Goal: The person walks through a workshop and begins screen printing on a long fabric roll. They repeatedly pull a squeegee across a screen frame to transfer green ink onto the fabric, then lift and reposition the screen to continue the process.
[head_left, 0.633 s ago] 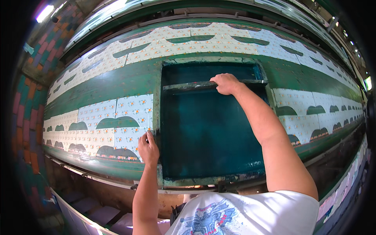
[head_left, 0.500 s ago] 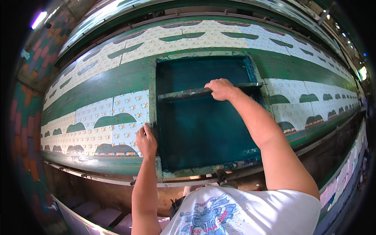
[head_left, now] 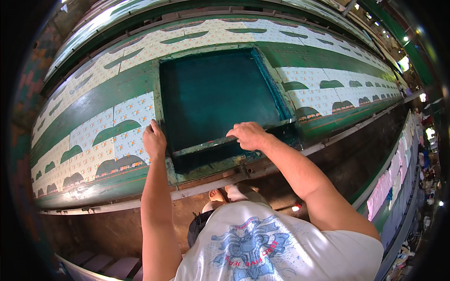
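While the printing screen (head_left: pixel 220 93) lies flat on the long surface (head_left: pixel 117 91) at frame centre, the squeegee (head_left: pixel 234 138) sits across its near end, just below centre. Right hand (head_left: pixel 249 135) lies over the bar's middle, fingers curled down and clamped on its top edge. Left hand (head_left: pixel 154 139), left of centre, presses on the screen's left frame rail, fingers together, thumb side against the rail.

Squeegee: long, stiff bar, wet with dark green ink, so probably slick; a grip on the top edge near mid-length looks best for even pressure. Screen: rigid frame, taut mesh, likely light but awkward, and the mesh easily harmed; take it by the rails only. Printed cloth (head_left: pixel 119 136) with green arches runs off both sides.
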{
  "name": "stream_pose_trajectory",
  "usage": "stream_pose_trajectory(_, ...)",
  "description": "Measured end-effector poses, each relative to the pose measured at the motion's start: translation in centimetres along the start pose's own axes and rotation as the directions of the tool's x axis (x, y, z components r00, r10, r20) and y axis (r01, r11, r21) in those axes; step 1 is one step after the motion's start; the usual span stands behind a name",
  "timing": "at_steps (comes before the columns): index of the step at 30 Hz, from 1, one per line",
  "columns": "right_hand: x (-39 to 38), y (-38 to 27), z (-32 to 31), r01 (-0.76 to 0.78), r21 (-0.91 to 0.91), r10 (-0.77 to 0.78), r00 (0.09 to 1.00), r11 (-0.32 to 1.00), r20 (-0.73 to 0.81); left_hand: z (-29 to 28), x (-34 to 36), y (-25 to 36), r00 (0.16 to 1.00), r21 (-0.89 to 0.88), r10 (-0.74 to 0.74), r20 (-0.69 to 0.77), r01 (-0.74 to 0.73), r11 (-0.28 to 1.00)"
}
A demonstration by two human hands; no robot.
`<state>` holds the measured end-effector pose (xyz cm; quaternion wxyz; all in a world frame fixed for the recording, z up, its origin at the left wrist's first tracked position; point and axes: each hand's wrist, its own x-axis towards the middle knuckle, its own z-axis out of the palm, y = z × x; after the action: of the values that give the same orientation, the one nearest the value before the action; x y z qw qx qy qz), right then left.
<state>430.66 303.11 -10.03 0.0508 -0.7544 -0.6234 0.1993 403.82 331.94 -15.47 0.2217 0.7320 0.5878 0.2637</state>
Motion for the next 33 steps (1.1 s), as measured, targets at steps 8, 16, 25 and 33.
stream_pose_trajectory(8,-5.3,-1.7,3.1,0.081,-0.054,-0.089,0.984,0.995,-0.156,-0.3,-0.4,0.4,0.999,0.065,0.043,-0.02,-0.041,0.997)
stream_pose_trajectory(16,-6.1,2.1,3.6,0.247,0.113,-0.21,0.941,0.963,-0.266,-0.2,-1.7,2.5,0.995,0.308,0.078,-0.054,-0.058,0.95)
stream_pose_trajectory(25,-8.8,23.8,-0.9,0.117,0.328,0.137,0.741,0.938,-0.657,1.0,-1.2,3.3,0.993,0.445,0.045,-0.107,0.007,0.896)
stream_pose_trajectory(33,-5.4,32.0,2.7,0.248,0.693,0.324,0.745,0.677,-0.583,1.7,-0.5,2.8,0.992,0.509,0.032,-0.126,0.037,0.86)
